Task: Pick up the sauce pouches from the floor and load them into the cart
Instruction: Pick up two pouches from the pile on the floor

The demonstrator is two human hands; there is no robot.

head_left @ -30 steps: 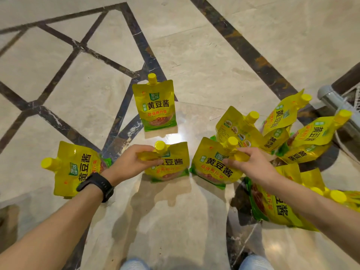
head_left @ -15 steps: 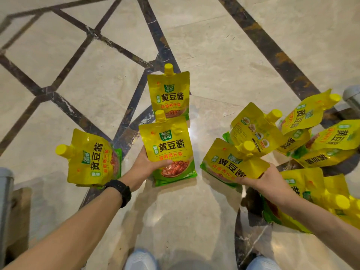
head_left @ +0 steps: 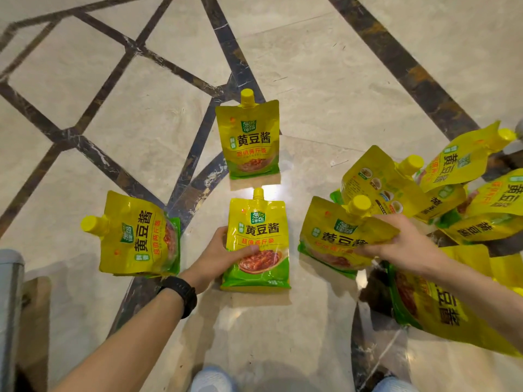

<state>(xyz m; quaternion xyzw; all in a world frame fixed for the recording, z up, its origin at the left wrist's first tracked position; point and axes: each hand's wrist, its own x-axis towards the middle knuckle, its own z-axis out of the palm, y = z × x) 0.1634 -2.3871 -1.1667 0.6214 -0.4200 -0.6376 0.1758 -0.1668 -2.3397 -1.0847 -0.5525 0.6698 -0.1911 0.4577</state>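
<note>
Several yellow spouted sauce pouches lie on the marble floor. My left hand (head_left: 219, 254) grips the middle pouch (head_left: 259, 239) by its left side, thumb across the front, and holds it upright. My right hand (head_left: 402, 241) pinches the right edge of another pouch (head_left: 336, 236), tilted with its spout up. One pouch (head_left: 249, 140) stands farther back. Another pouch (head_left: 138, 236) leans at the left. A heap of pouches (head_left: 452, 179) sits at the right, and one large pouch (head_left: 435, 304) lies under my right forearm.
A grey metal tube (head_left: 10, 301), maybe part of the cart, stands at the left edge. A second grey part (head_left: 518, 142) shows at the right edge. My knees (head_left: 212, 379) are at the bottom. Dark inlay bands cross the floor.
Both hands went from the pouches' spouts to their bodies. The left pouch is raised upright and the right pouch is lifted and tilted. The view shifted left.
</note>
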